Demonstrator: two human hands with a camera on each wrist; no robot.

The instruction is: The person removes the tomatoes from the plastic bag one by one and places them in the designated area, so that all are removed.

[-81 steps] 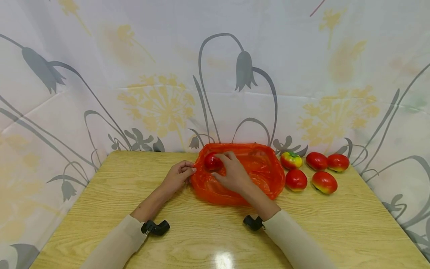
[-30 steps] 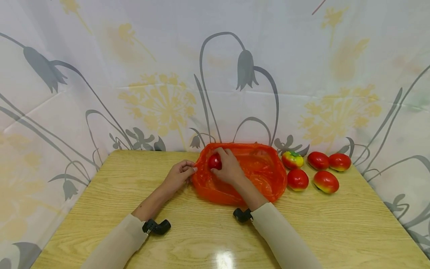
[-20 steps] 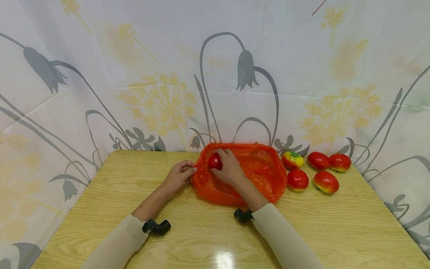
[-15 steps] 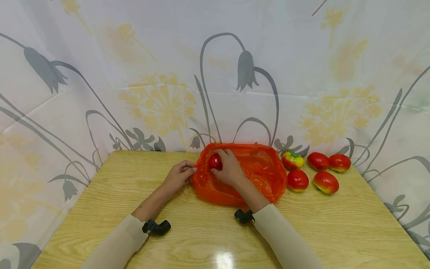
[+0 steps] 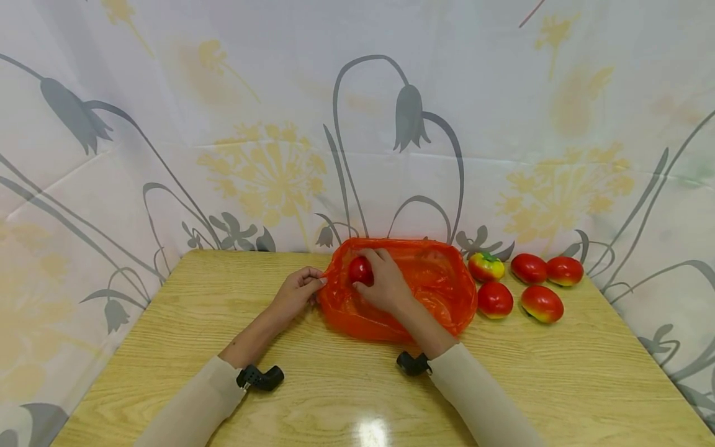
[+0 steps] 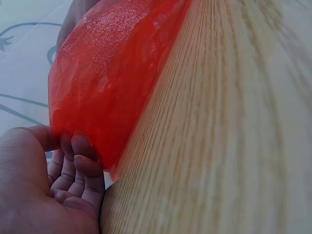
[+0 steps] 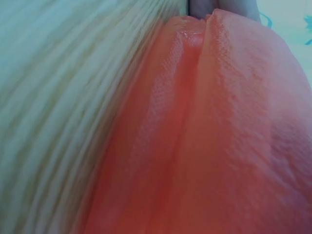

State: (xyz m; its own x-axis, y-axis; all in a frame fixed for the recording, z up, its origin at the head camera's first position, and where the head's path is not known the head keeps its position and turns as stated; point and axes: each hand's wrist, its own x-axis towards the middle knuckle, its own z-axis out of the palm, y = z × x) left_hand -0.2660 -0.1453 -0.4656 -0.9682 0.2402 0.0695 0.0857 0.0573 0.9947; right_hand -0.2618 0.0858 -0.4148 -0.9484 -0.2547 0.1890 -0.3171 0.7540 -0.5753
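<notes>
A red-orange plastic bag (image 5: 441,267) lies on the table with its mouth spread wide. My left hand (image 5: 296,290) pinches the bag's left rim between thumb and fingers; the left wrist view shows these fingers (image 6: 83,146) curled at the thin plastic. Inside the left part of the bag, my right hand (image 5: 385,282) holds a shiny red round fruit (image 5: 360,270), thumb on the near side and fingers over the far side. Whether the fruit touches the bag's bottom I cannot tell. In the right wrist view the bag's side (image 7: 219,136) hides my right hand.
Right of the bag lie several red and yellow fruits, among them one with a green calyx (image 5: 486,267) and another at the front right (image 5: 542,304). They stand on a wooden table (image 5: 335,391). A flower-printed cloth (image 5: 268,93) hangs behind.
My right hand, with the red fruit, has shifted slightly rightward within the bag. My left hand stays at the bag's rim. The other fruits lie as before.
</notes>
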